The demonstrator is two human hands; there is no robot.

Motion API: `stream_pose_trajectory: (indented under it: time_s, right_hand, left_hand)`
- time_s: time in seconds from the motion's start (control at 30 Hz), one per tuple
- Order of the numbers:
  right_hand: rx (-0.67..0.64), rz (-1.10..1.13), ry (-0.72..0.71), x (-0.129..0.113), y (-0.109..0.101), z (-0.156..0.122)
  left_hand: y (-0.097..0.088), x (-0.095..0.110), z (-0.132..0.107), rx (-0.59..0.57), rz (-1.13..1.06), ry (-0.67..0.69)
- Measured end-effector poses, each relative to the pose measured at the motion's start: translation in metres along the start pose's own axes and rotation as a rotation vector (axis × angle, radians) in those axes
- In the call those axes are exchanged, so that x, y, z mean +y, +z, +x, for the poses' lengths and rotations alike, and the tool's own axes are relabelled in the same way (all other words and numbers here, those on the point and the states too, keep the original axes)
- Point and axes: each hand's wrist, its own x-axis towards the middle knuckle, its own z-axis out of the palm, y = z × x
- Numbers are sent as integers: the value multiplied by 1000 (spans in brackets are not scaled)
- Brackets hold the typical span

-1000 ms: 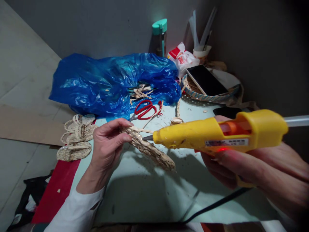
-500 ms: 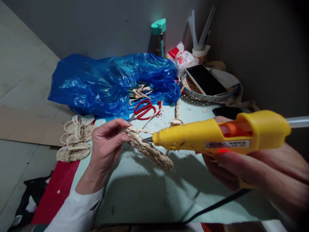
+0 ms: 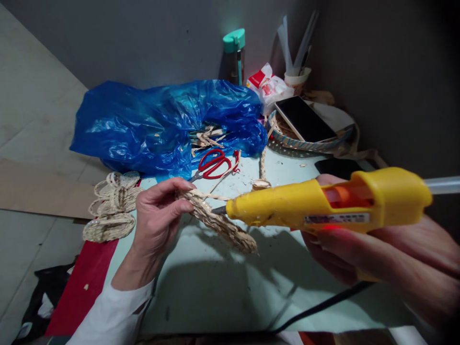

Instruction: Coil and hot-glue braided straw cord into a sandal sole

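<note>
My left hand pinches one end of a braided straw piece between thumb and fingers, its other end tilting down to the right. My right hand is wrapped round the handle of a yellow hot glue gun, whose red light glows. The dark nozzle tip is at the braid's upper edge, close to my left thumb; whether it touches cannot be made out. A thin straw strand runs from my left fingers to behind the gun. A clear glue stick sticks out of the gun's back.
Red-handled scissors lie beyond the braid, before a blue plastic bag with straw scraps. Small woven straw slippers are stacked at left. A basket holding a phone stands back right. A black cord crosses the front.
Almost nothing differs. The whole view has shifted slightly, and both hands keep their hold, with the nozzle still at the same part of the braid.
</note>
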Motion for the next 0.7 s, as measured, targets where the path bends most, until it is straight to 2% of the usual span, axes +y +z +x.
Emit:
stream_pose_trajectory:
  time_s: [0.13,0.33,0.43,0.7]
  right_hand:
    - [15,-9,-40,-3,0,-1]
    - [143,-73,-143,-15,1,12]
    - [72,-6,-107,-16,0,16]
    - [-140,318,130,-25,0,26]
  left_hand:
    - [-1,-1,1,-13,18,23]
    - [-1,-2,1,-4,38,42]
    - [-3,-2,0,3,50,51]
    - [-5,3,0,54,36,57]
